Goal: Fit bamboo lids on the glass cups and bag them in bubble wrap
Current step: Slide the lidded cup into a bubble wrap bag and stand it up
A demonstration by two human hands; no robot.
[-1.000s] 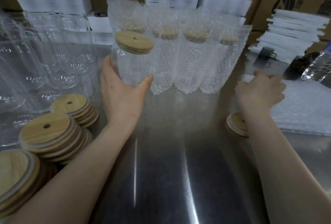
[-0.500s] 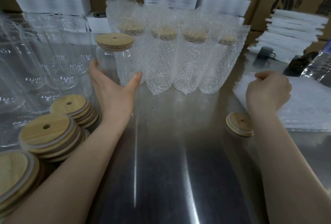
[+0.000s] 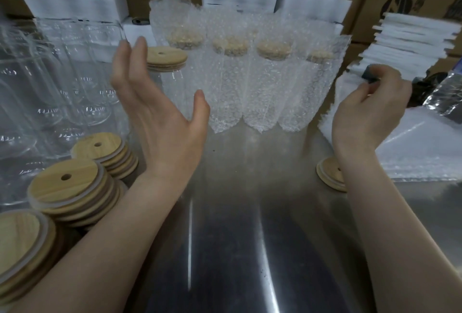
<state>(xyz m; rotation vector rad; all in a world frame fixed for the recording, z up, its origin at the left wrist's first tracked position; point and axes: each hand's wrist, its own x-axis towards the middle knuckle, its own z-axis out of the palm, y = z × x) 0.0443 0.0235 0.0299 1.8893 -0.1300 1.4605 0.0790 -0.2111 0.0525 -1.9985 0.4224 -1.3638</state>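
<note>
Left hand (image 3: 160, 117), now spread, has released the bamboo-lidded clear glass cup (image 3: 171, 82), which stands unbagged toward the steel bench's (image 3: 237, 237) far edge. Right hand (image 3: 367, 115) pinches a white bubble-wrap bag (image 3: 335, 102); bagging likely follows.

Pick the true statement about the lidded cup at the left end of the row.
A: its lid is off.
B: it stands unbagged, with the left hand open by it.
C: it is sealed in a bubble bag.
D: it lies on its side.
B: the lidded cup stands upright with no wrap on it, and the left hand has straight, spread fingers.
</note>
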